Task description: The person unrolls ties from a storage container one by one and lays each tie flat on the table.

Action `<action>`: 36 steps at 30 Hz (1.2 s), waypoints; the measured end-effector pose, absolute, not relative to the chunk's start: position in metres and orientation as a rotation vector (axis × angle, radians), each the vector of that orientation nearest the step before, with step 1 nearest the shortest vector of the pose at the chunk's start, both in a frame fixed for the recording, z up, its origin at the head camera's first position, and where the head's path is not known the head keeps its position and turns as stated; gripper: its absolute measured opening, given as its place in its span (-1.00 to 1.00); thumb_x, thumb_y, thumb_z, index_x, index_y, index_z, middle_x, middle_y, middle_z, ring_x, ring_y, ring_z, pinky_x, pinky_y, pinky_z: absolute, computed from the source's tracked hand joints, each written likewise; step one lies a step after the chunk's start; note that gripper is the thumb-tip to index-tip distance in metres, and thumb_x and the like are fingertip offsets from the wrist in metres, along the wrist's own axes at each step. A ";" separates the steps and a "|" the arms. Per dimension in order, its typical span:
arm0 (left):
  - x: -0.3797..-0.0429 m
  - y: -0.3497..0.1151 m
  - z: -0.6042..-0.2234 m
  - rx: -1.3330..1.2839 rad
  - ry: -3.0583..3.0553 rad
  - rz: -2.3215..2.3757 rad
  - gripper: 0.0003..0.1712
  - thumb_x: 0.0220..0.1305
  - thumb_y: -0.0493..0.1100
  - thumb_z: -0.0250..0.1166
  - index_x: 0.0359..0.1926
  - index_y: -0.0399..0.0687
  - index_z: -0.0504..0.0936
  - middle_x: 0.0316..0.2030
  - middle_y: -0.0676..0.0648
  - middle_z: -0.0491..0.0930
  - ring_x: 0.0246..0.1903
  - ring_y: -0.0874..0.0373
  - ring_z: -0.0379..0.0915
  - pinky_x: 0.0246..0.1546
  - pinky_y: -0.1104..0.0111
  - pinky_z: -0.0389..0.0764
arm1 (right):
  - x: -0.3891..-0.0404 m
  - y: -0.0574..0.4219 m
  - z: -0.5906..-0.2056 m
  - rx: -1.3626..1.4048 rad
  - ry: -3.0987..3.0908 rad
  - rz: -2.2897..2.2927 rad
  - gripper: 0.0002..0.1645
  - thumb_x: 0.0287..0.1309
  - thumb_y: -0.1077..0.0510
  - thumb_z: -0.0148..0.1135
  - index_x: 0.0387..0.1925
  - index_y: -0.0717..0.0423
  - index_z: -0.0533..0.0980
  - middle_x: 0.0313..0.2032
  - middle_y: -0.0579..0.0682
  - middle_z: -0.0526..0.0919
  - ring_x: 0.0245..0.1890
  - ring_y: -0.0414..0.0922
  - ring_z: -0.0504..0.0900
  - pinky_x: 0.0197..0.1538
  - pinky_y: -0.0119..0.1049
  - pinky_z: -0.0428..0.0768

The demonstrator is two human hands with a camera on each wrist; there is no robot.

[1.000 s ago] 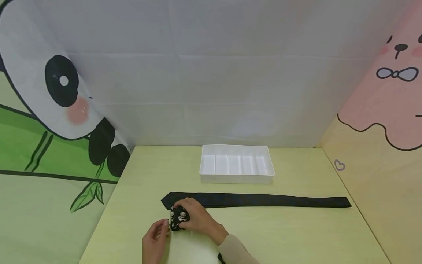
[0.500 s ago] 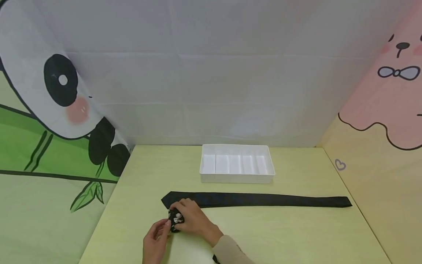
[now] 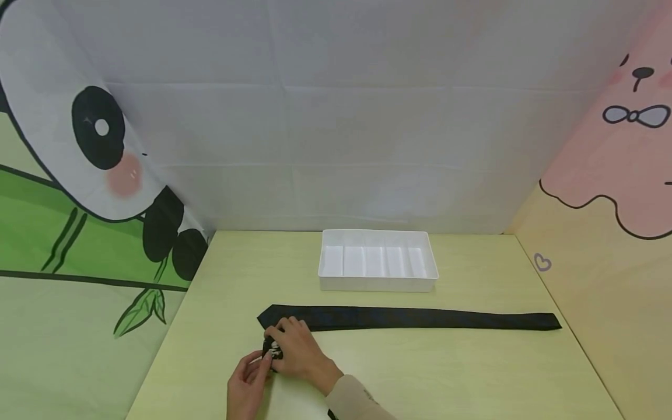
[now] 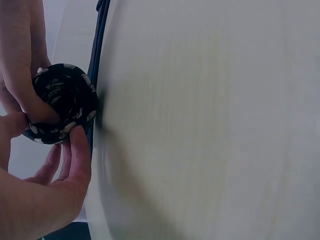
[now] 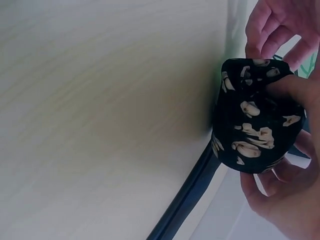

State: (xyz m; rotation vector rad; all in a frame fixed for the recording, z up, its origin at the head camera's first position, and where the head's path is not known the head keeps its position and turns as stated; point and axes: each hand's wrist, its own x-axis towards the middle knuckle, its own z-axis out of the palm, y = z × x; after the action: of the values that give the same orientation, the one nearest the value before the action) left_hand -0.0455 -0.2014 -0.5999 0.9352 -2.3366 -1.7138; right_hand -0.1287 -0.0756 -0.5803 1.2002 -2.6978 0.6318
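Yellow bench (image 3: 472, 373): left grip (image 3: 248, 382) and right grip (image 3: 301, 353) both hold patterned cloth roll (image 5: 250, 135), apparently largely wound; dark tie (image 3: 420, 318) beyond lies flat, unrolled; white tray (image 3: 378, 284) farther.

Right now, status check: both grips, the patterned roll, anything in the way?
Left grip and right grip both on patterned roll. Roll coiled, black with pale print. Dark tie flat, close beyond; white tray farther back.
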 end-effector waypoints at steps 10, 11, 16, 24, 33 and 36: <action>-0.047 -0.208 -0.608 0.974 -2.311 -1.736 -0.16 0.40 0.32 0.22 0.28 -0.34 0.44 -0.08 -0.31 0.70 -0.25 0.11 0.71 -0.33 0.45 0.65 | -0.125 -0.091 -0.581 1.171 -2.696 0.476 -0.46 0.13 -0.21 0.48 0.12 -0.18 0.62 -0.07 -0.15 0.59 -0.04 -0.19 0.50 0.01 -0.36 0.44; -0.047 -0.210 -0.608 0.974 -2.302 -1.752 -0.18 0.42 0.30 0.22 0.29 -0.35 0.44 -0.11 -0.27 0.71 -0.28 0.15 0.70 -0.34 0.45 0.65 | -0.125 -0.091 -0.581 1.170 -2.700 0.466 -0.44 0.13 -0.22 0.48 0.14 -0.18 0.61 -0.06 -0.14 0.59 -0.04 -0.19 0.50 0.01 -0.35 0.44; -0.047 -0.214 -0.609 0.972 -2.252 -1.827 -0.25 0.47 0.18 0.23 0.30 -0.40 0.41 -0.23 -0.14 0.73 -0.37 0.26 0.66 -0.36 0.43 0.67 | -0.124 -0.093 -0.583 1.213 -2.687 0.478 -0.32 0.12 -0.18 0.52 0.23 -0.09 0.54 0.02 -0.09 0.58 0.00 -0.17 0.52 0.08 -0.33 0.47; -0.047 -0.218 -0.608 1.000 -2.253 -1.779 -0.26 0.48 0.20 0.21 0.24 -0.42 0.45 -0.22 -0.22 0.73 -0.42 0.22 0.65 -0.42 0.40 0.67 | -0.124 -0.088 -0.589 1.273 -2.621 0.793 -0.13 0.05 0.06 0.61 0.36 0.07 0.39 0.17 0.00 0.49 0.16 -0.13 0.48 0.24 -0.38 0.47; -0.046 -0.221 -0.603 1.033 -2.319 -1.731 -0.25 0.46 0.23 0.21 0.20 -0.42 0.49 -0.24 -0.20 0.71 -0.42 0.19 0.63 -0.45 0.40 0.65 | -0.117 -0.084 -0.598 1.157 -2.608 0.708 -0.14 -0.02 0.03 0.66 0.29 -0.01 0.43 0.16 0.00 0.50 0.16 -0.07 0.52 0.23 -0.18 0.51; -0.044 -0.223 -0.602 1.017 -2.359 -1.656 -0.30 0.48 0.19 0.21 0.20 -0.41 0.49 -0.18 -0.30 0.70 -0.41 0.18 0.63 -0.46 0.41 0.64 | -0.117 -0.088 -0.598 1.176 -2.598 0.650 -0.16 -0.04 0.04 0.67 0.27 -0.04 0.45 0.16 -0.02 0.50 0.16 -0.08 0.52 0.22 -0.20 0.51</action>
State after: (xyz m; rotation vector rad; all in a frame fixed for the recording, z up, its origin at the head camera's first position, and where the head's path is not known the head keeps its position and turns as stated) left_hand -0.0438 -0.2231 -0.6022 1.0172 -2.3591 -1.6560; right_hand -0.1167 -0.0878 -0.5983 1.1760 -2.5983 0.6498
